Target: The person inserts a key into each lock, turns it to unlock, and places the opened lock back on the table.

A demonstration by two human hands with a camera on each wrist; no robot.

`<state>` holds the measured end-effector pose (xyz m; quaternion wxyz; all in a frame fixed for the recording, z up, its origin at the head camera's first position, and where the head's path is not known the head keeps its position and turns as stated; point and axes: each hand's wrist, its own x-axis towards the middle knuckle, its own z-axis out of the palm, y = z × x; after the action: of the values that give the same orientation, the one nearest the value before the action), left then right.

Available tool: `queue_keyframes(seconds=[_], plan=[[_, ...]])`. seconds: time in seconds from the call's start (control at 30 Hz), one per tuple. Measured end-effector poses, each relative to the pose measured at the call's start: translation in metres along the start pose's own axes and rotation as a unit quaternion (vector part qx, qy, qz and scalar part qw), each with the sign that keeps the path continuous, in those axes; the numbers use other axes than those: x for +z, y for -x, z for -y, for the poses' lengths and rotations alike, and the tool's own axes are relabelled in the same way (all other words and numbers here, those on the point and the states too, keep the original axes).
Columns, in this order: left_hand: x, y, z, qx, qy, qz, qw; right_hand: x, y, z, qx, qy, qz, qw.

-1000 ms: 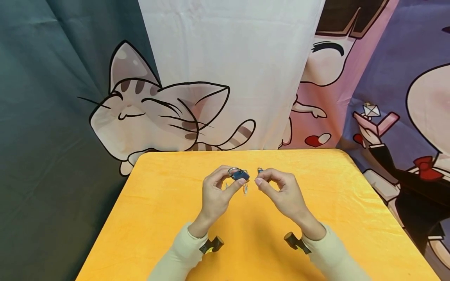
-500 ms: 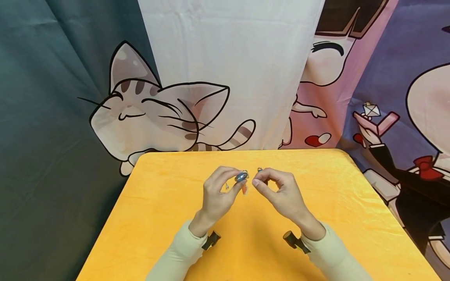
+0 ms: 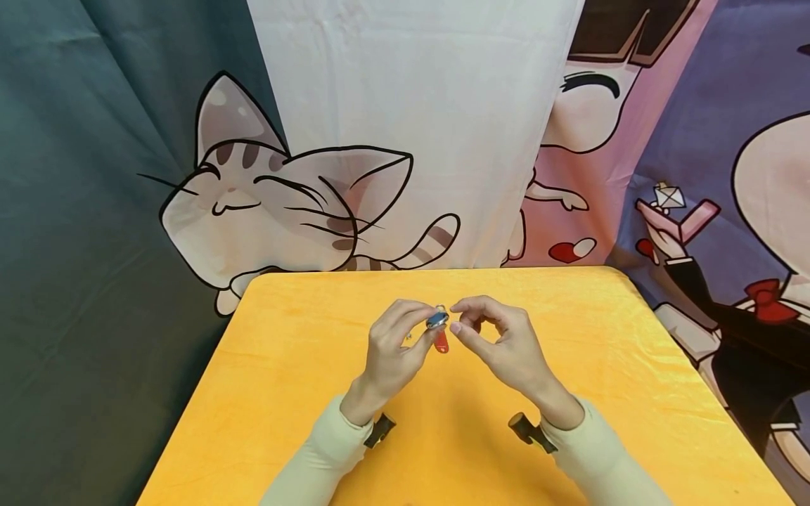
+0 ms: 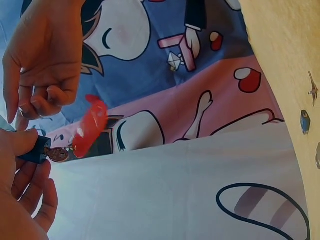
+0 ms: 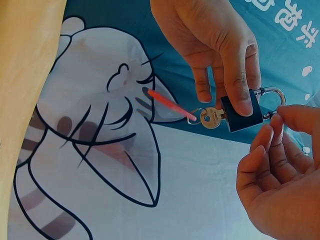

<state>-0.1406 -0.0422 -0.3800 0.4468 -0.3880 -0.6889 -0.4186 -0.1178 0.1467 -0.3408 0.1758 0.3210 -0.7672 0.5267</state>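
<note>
Right hand (image 3: 514, 348) has parted fingertips; left hand (image 3: 394, 348) pinches a keyed padlock (image 5: 245, 123). Unlocking seems underway; shackle (image 5: 281, 93) likely needs gripping.

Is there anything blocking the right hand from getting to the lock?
No, nothing I can see. The right hand is beside the metal loop of the lock; the key and red tag are at its other end.

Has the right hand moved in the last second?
Yes, slightly left, toward the padlock: in the head view, the right hand now has its thumb tip farther left relative to the printed cat tail.
</note>
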Motion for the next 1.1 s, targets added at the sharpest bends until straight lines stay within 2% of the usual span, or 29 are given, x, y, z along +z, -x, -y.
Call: queue_keyframes(seconds=[0.23,0.5,0.8,1.1], plan=[[0.001,0.001,0.001,0.004,0.0,0.007,1.0,0.001,-0.001,0.001,0.0,-0.004,0.007,1.0],[0.001,0.002,0.002,-0.013,0.005,0.004,0.9999,0.002,0.001,0.001,0.003,0.006,0.007,1.0],[0.001,0.002,0.004,-0.026,-0.003,-0.004,0.9996,0.012,0.005,0.0,-0.008,-0.007,0.022,0.9997],[0.004,0.002,0.002,-0.008,-0.018,-0.001,0.9998,0.023,0.008,-0.002,-0.038,-0.01,0.023,0.999]])
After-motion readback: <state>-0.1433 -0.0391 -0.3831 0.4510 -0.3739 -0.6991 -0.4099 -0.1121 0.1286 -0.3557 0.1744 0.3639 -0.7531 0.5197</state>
